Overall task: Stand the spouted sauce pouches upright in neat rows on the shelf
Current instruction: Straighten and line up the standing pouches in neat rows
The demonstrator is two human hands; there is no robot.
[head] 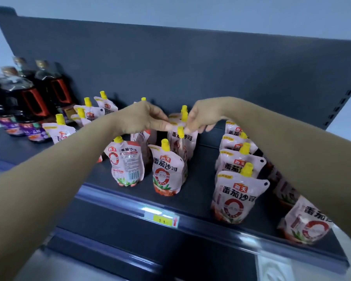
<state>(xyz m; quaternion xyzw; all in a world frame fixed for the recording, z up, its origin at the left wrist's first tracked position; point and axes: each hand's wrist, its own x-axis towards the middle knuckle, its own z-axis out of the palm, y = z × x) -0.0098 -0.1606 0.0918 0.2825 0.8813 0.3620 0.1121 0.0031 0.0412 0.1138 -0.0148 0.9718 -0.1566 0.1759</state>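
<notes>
Pink spouted sauce pouches with yellow caps stand on a dark shelf. Both of my hands meet at the top of one upright pouch in the middle row. My left hand pinches its top left edge and my right hand pinches next to its yellow spout. In front of it stand a pouch facing me and a pouch turned with its barcode side out. A neat row of several pouches runs front to back on the right. More pouches stand loosely at the left rear.
Dark sauce bottles with red handles stand at the far left of the shelf. A yellow price tag sits on the shelf's front rail. Another pouch stands at the far right, under my right forearm. The shelf's back panel rises behind.
</notes>
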